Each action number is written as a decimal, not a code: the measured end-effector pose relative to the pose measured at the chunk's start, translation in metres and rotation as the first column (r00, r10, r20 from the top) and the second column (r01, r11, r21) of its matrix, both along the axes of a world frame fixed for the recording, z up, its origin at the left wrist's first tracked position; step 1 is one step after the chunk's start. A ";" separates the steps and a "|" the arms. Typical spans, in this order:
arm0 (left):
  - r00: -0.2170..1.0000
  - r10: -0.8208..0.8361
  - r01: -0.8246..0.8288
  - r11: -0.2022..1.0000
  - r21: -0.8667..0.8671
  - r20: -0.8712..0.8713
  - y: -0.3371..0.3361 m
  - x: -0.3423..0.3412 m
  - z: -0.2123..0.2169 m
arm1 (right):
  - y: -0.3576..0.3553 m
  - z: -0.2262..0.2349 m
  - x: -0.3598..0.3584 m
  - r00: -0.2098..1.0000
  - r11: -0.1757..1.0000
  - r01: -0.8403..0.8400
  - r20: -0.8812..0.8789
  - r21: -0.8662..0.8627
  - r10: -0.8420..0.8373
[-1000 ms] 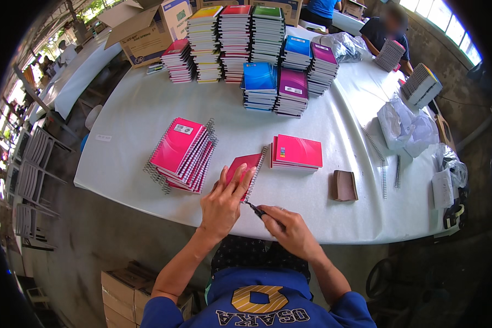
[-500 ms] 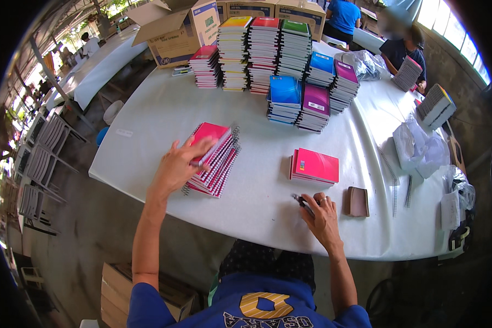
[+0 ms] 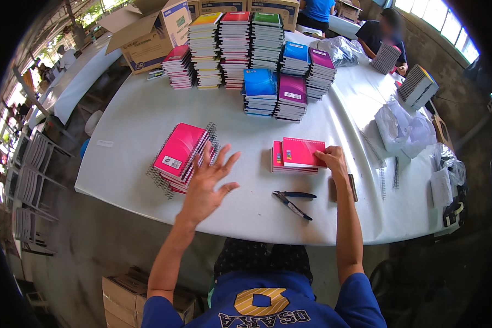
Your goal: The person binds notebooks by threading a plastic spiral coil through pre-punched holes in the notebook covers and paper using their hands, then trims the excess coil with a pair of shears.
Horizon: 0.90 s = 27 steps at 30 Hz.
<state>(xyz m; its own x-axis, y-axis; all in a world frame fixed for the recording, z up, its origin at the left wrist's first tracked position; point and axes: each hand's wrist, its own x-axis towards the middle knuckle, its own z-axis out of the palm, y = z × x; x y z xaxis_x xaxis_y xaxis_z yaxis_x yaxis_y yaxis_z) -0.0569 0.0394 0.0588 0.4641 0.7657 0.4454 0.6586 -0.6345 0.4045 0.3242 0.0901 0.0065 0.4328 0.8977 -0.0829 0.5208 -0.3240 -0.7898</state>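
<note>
A stack of pink spiral notebooks (image 3: pixel 180 156) sits on the left part of the white table (image 3: pixel 126 126). The left hand (image 3: pixel 208 186) hovers just beside it, fingers spread wide, holding nothing. Pliers (image 3: pixel 292 200) lie on the table between the arms. To the right, the right hand (image 3: pixel 333 159) grips the edge of a pink notebook (image 3: pixel 302 152) lying on a small pile.

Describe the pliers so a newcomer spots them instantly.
Start at the white table, at its near edge just in front of the person. The pliers lie there, between the left hand and the right hand. They are the only dark, slim metal tool among bright notebooks.
</note>
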 end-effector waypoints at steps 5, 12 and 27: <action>0.884 0.126 0.040 0.939 -0.342 0.449 -0.015 0.038 -0.029 | -0.052 0.023 -0.043 0.841 0.882 -0.075 -0.446 0.466 0.307; 0.628 0.121 0.409 0.789 -0.459 0.768 -0.042 0.038 -0.072 | -0.128 -0.039 -0.151 0.773 0.880 -0.230 -0.472 0.415 0.424; 0.917 0.050 0.041 0.975 0.218 -0.395 -0.036 0.077 -0.038 | -0.103 -0.009 -0.056 0.907 0.693 -0.420 0.280 0.586 0.313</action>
<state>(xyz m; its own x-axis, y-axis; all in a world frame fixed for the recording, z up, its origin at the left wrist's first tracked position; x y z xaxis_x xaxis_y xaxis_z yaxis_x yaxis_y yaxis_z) 0.0198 0.0032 0.0212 0.6335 0.6733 0.3811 0.7382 -0.6735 -0.0372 0.2683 -0.0132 -0.0023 0.0164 0.8116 0.5840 0.6174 0.4512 -0.6444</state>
